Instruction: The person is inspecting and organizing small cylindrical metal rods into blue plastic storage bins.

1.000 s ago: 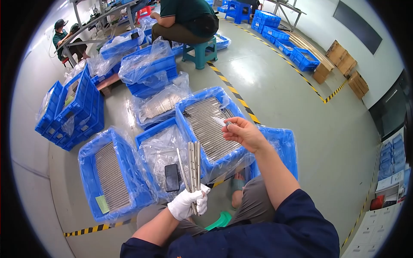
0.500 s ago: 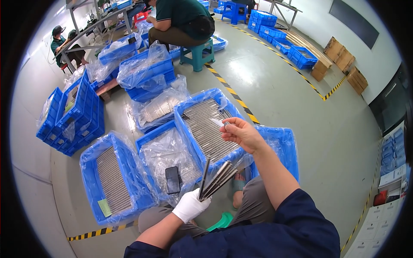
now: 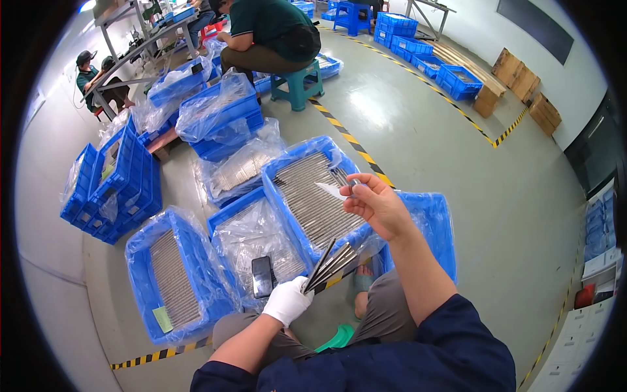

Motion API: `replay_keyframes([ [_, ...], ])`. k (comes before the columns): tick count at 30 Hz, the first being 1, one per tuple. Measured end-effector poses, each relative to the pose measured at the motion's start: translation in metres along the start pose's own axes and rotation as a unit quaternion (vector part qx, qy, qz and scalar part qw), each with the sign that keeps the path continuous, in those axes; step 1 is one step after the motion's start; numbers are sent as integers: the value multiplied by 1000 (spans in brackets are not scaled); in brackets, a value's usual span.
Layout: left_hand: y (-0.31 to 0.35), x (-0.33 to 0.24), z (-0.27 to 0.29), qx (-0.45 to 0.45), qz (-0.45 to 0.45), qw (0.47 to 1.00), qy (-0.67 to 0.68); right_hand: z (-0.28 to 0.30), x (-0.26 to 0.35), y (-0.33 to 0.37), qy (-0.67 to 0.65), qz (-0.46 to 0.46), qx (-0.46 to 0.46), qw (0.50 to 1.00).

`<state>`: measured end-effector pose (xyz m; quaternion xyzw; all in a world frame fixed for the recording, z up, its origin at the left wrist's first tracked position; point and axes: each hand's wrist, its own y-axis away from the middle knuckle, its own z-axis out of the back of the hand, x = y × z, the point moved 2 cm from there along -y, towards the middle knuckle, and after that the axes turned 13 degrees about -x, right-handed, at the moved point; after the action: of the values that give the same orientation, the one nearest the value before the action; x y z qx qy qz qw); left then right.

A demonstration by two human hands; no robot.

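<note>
My left hand (image 3: pixel 288 300), in a white glove, grips a bundle of thin grey metal strips (image 3: pixel 331 264) fanned up and to the right. My bare right hand (image 3: pixel 377 206) is raised above it and pinches a small white slip (image 3: pixel 332 191) between thumb and fingers. Under both hands stands a blue crate (image 3: pixel 315 197) lined with clear plastic and filled with rows of the same grey strips.
More plastic-lined blue crates of strips (image 3: pixel 171 281) lie to the left, one with a black phone (image 3: pixel 262 276) on its plastic. An empty blue crate (image 3: pixel 432 230) is at right. A person on a teal stool (image 3: pixel 297 83) sits ahead; stacked crates (image 3: pixel 111 186) stand left.
The strip bundle in my left hand has tipped from upright to slanting right. My right hand has stayed raised with the slip.
</note>
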<state>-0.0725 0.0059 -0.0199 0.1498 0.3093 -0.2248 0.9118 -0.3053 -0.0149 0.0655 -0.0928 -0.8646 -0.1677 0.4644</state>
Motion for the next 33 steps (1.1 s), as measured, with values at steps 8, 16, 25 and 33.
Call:
replay_keyframes([
  [8,-18,20,2,-157,-54,982,-88,19,-1,4,-30,0,-27,999],
  [16,-13,29,75,-377,-74,923,-12,71,-2,12,-36,28,-102,994],
  [25,85,150,156,-496,61,854,-146,27,-44,-5,50,-3,-82,995],
  [33,107,302,217,-441,269,793,-323,-9,-82,-20,143,-54,-118,981],
])
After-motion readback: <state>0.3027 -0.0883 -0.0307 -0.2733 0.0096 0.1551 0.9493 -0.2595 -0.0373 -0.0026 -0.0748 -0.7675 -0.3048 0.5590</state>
